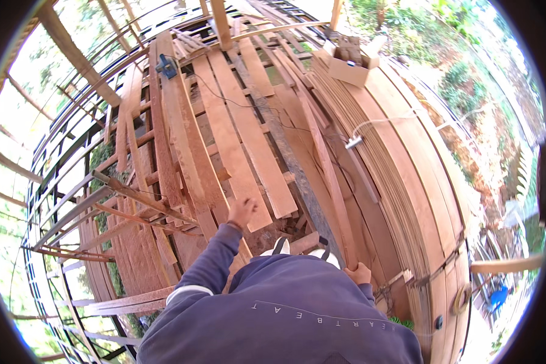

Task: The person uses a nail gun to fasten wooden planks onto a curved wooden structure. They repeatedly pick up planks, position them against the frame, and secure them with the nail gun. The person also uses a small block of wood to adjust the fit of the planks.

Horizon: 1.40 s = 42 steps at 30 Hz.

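Curls the right hand (359,275) around the near end of a long, narrow reddish batten (326,170), just right of the grey weathered plank (289,159), with the fingertips mostly out of sight; cannot tell the firmness of the grip. Holds the left hand (242,212) out to the left of the grey plank, loosely spread and seemingly bare of any load, above the near end of a smooth pale-brown plank (229,136); cannot tell contact from hovering. With only one end of the batten in hand, could lose control of the far end, from so much length beyond the grip, and knock it against the grey plank. Could also pinch the right fingers under the batten, through a sudden drop or roll. At the near end of the grey plank, could stumble over the offcuts (303,243) beside the white shoes (283,247), from a careless step. Farther out, could snag the batten on the black cord (239,105) trailing across the grey plank, and so tug the blue power tool (167,67), left of that plank's far end. Well right of the grey plank, could jar the stacked planks (406,151) with a wide sweep and unsettle the cardboard box (349,74) on top.
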Each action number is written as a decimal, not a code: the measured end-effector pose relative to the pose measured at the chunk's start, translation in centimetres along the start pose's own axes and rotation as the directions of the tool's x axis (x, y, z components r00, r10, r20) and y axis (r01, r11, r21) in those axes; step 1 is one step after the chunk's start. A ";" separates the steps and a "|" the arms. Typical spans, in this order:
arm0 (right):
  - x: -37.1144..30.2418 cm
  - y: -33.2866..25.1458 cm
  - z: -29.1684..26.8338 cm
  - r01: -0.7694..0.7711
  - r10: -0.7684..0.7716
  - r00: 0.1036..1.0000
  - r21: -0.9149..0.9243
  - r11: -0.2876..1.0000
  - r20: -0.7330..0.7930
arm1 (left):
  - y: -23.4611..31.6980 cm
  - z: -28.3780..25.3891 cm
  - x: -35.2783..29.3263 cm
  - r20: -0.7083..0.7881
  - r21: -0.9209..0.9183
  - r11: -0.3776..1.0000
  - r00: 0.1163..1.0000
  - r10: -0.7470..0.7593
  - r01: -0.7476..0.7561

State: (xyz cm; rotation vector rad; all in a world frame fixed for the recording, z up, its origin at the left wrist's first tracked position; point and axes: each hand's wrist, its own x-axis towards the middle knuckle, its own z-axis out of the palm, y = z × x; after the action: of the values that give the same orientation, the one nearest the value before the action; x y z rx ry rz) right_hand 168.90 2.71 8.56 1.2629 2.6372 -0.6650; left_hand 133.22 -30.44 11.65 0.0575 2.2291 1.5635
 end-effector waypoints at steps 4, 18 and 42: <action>8.4 -5.4 -4.9 0.144 -0.143 0.989 -0.013 0.990 0.044 | 0.1 6.4 9.4 0.180 -0.221 0.968 0.980 -0.082 0.121; 44.3 -28.7 -17.4 0.859 -0.869 0.450 0.167 0.485 0.207 | 19.4 13.6 23.5 0.116 -0.886 0.445 0.992 -0.054 0.128; 75.3 -94.2 -9.8 0.993 -0.980 -0.040 0.113 -0.018 0.193 | 23.3 -25.0 45.7 -0.810 -0.540 0.359 0.355 -0.466 -0.762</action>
State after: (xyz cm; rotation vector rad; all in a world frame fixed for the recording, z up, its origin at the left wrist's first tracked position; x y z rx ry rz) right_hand 49.14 8.45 24.74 -1.1335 2.8462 -0.7014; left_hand 77.92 -31.91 25.71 -1.3364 1.2220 3.4645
